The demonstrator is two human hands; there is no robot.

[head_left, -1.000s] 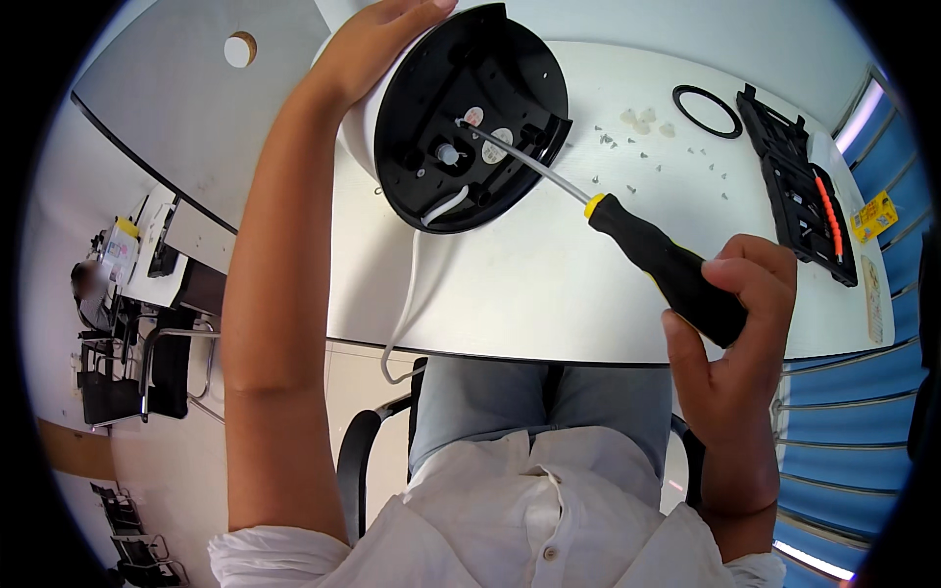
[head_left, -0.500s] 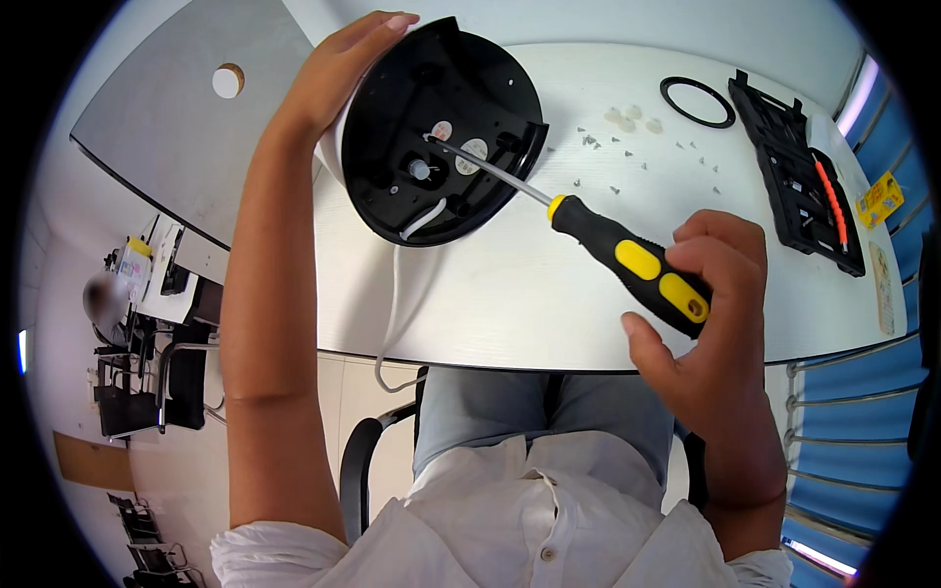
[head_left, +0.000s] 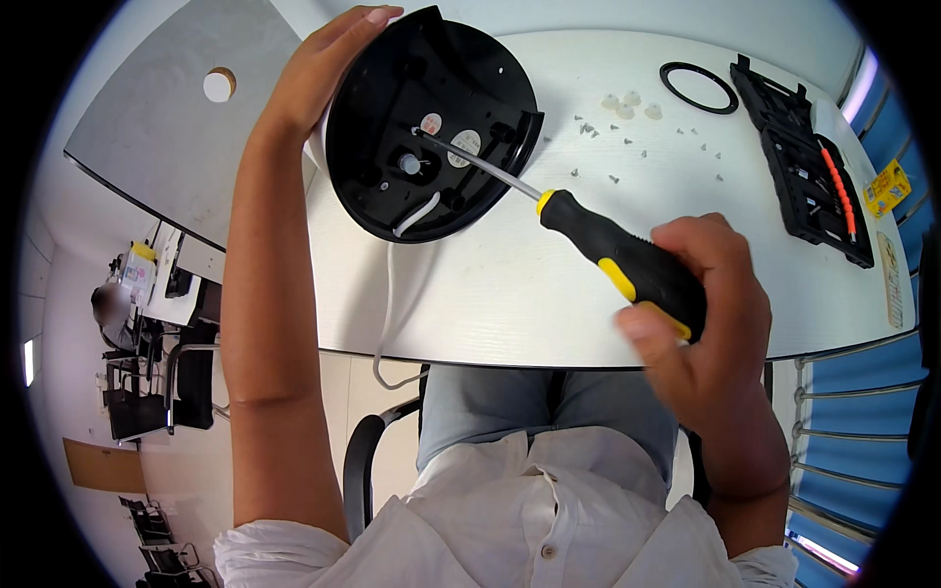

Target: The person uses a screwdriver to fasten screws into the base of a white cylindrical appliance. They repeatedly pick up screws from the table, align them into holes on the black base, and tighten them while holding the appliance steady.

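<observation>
An appliance with a round black base (head_left: 377,93) is tilted toward me at the table's back left, its white body mostly hidden behind the base. My left hand (head_left: 319,73) grips its upper left side, fingers wrapped behind the rim. In my right hand (head_left: 720,304) is the butt end of a black-and-yellow screwdriver (head_left: 613,250), the thumb against the handle's lower side. The steel shaft slants up to the left, and its tip sits at a small post inside the base, beside a round reddish label. A white power cord (head_left: 390,304) runs down from the base over the table's front edge.
On the white table (head_left: 470,304) lie several small screws (head_left: 588,129), several whitish rubber feet (head_left: 627,106) and a black ring (head_left: 698,88). An open black tool case (head_left: 799,167) with an orange flexible shaft (head_left: 839,191) is at the right, beside a yellow box (head_left: 887,188).
The screwdriver handle has turned about its length, and its yellow patches now face lower. My right thumb has closed onto the handle. The base appears slightly farther left.
</observation>
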